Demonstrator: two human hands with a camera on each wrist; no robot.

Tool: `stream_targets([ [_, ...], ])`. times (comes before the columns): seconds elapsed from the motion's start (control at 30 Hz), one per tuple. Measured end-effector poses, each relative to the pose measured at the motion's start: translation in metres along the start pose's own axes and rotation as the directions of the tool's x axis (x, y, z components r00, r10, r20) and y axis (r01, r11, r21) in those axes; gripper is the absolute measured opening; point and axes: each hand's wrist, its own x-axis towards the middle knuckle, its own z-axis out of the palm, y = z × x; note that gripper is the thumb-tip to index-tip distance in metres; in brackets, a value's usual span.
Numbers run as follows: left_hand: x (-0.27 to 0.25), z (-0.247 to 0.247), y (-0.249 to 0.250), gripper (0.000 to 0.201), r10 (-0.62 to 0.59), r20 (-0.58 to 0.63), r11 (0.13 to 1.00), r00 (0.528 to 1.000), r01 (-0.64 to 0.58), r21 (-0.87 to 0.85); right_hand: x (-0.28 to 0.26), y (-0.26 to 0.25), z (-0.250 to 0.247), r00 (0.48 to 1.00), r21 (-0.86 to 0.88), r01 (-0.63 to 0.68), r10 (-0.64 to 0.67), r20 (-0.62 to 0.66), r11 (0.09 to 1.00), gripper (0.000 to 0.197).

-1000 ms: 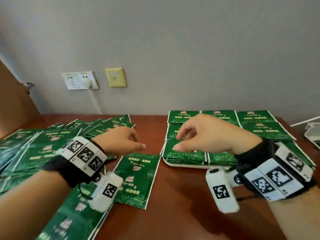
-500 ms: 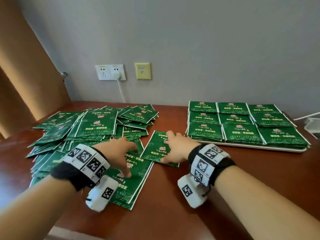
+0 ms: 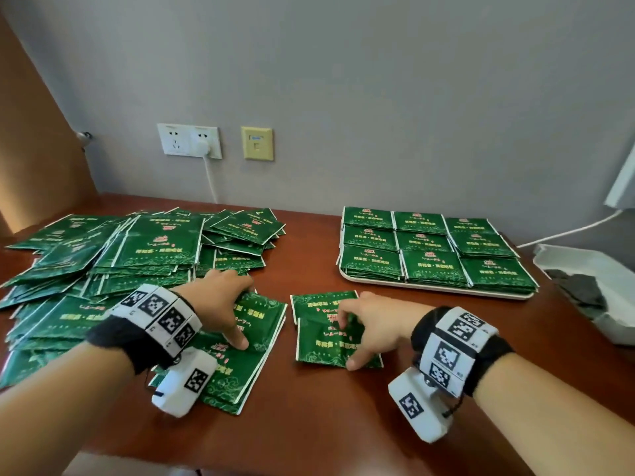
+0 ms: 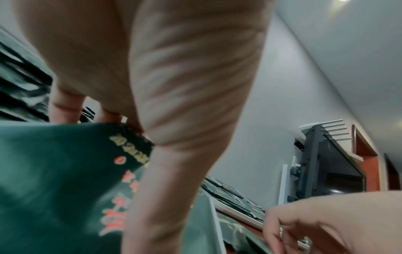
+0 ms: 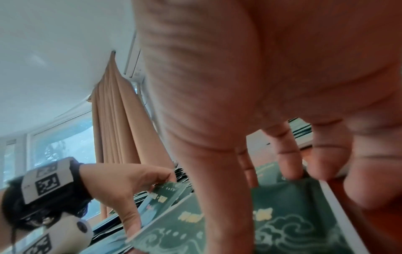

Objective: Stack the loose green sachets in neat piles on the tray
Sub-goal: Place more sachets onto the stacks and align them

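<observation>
A big loose heap of green sachets [image 3: 144, 249] covers the left of the brown table. Nine neat sachet piles [image 3: 433, 266] fill the white tray [image 3: 436, 291] at the back right. My left hand [image 3: 244, 316] grips a small stack of sachets [image 3: 254, 365] at the heap's near edge, fingers on its far edge, thumb on top. The left wrist view shows that thumb [image 4: 165, 189] on the sachet [image 4: 54, 171]. My right hand [image 3: 347, 345] pinches a crumpled sachet [image 3: 316, 341] lying apart in the middle, between heap and tray. The right wrist view shows it [image 5: 293, 223] under the fingers.
A white tub [image 3: 591, 280] with dark contents stands at the far right edge. A wall socket with a plug and cable [image 3: 189, 140] and a yellow plate [image 3: 257, 143] are behind. A white cable [image 3: 567, 231] runs to the tub. Bare table lies in front of the tray.
My right hand left the tray, came back to the loose sachets and drew one toward the middle. My left hand stayed on the stack at the heap's near edge.
</observation>
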Motion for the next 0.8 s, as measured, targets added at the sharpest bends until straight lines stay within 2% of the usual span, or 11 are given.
stream_targets([
  [0.07,0.005,0.001,0.01,0.078,0.042,-0.006,0.999,0.999,-0.042,-0.028,-0.011,0.019,0.003,0.997,0.035,-0.075,0.075,0.004,0.997,0.068],
  [0.13,0.011,0.0,0.022,0.077,0.081,-0.001,0.992,0.997,-0.081,-0.099,-0.019,0.034,0.005,0.989,0.128,-0.144,0.146,-0.005,0.981,0.082],
  [0.23,0.023,-0.004,0.043,0.039,0.189,0.044,0.959,0.981,-0.175,-0.225,-0.027,0.051,0.008,0.976,0.307,-0.181,0.21,-0.064,0.934,0.111],
  [0.33,0.034,-0.011,0.054,0.03,0.301,0.112,0.877,0.947,-0.229,-0.423,-0.028,0.057,0.012,0.95,0.418,-0.168,0.259,-0.172,0.893,0.126],
  [0.43,0.045,-0.008,0.049,0.039,0.367,0.09,0.765,0.926,-0.245,-0.596,-0.022,0.049,0.014,0.934,0.417,-0.156,0.272,-0.234,0.896,0.126],
  [0.5,0.052,0.001,0.041,0.047,0.367,0.049,0.696,0.929,-0.24,-0.677,-0.012,0.044,0.011,0.938,0.485,-0.158,0.284,-0.197,0.86,0.126],
  [0.57,0.058,0.009,0.035,0.051,0.339,0.009,0.673,0.941,-0.237,-0.7,-0.004,0.042,0.007,0.948,0.534,-0.169,0.284,-0.141,0.828,0.122],
  [0.67,0.058,0.015,0.029,0.058,0.315,-0.024,0.61,0.949,-0.222,-0.761,0.005,0.047,0.005,0.956,0.535,-0.148,0.258,-0.137,0.832,0.094],
  [0.73,0.058,0.016,0.026,0.051,0.305,-0.02,0.561,0.952,-0.196,-0.804,0.011,0.052,0.007,0.965,0.581,-0.111,0.226,-0.13,0.806,0.086],
  [0.8,0.058,0.014,0.027,0.025,0.288,-0.021,0.49,0.957,-0.166,-0.856,0.017,0.059,0.009,0.978,0.691,-0.045,0.173,-0.117,0.722,0.084],
])
